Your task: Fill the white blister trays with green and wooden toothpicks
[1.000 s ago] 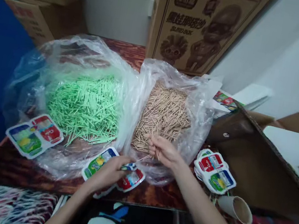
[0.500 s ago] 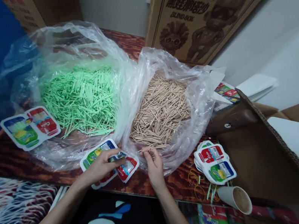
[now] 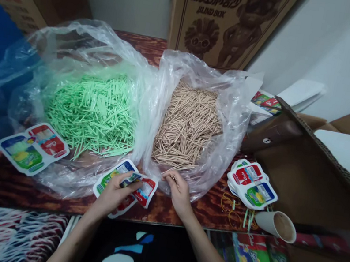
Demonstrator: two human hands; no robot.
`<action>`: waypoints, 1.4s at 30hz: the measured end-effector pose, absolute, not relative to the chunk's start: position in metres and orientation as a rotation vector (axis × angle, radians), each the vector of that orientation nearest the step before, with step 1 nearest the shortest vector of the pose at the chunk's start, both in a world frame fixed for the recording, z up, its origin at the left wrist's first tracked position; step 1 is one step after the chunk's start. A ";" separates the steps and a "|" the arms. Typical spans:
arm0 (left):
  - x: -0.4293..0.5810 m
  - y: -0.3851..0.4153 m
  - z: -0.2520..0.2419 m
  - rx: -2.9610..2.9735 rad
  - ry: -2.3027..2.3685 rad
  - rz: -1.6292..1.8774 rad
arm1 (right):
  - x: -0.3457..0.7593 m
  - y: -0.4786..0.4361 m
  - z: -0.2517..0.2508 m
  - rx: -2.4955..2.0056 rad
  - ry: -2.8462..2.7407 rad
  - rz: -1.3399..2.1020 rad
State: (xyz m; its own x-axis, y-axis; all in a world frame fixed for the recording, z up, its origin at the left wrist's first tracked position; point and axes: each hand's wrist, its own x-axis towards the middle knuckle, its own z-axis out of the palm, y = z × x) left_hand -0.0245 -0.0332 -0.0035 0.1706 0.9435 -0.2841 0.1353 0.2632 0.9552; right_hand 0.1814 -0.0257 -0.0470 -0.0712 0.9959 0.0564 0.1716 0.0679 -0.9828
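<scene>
My left hand [image 3: 116,192] grips a printed plastic tray card [image 3: 145,191] with red, blue and green sections near the table's front edge. Just to its right, my right hand [image 3: 178,190] is closed in a pinch on a small bunch of tan sticks [image 3: 172,176], at the near edge of a clear bag heaped with tan sticks [image 3: 189,124]. A second clear bag of green sticks [image 3: 94,111] lies to the left.
One printed tray card [image 3: 33,147] lies front left, and a stack of them [image 3: 251,186] sits on the right beside a tipped paper cup [image 3: 276,225]. Cardboard boxes [image 3: 227,19] stand behind. An open carton [image 3: 315,172] fills the right side. The dark wooden table [image 3: 181,212] ends close to me.
My right hand drew back from the tan stick pile toward the left hand with a few sticks pinched. The left hand tilted the tray card up.
</scene>
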 end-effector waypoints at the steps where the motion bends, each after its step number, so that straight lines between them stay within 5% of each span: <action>1: -0.024 -0.033 -0.004 1.150 1.272 0.821 | 0.182 -0.025 -0.047 -1.254 -1.417 1.125; 42: -0.026 -0.037 -0.018 0.934 1.394 0.965 | 0.179 -0.024 -0.051 -1.285 -1.396 1.104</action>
State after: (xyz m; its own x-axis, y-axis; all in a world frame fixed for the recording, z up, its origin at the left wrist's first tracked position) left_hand -0.0257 -0.0366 -0.0185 -0.0408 0.9371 -0.3468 0.0056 0.3473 0.9377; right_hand 0.1794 -0.0236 -0.0513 -0.0422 0.9979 0.0494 0.1819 0.0563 -0.9817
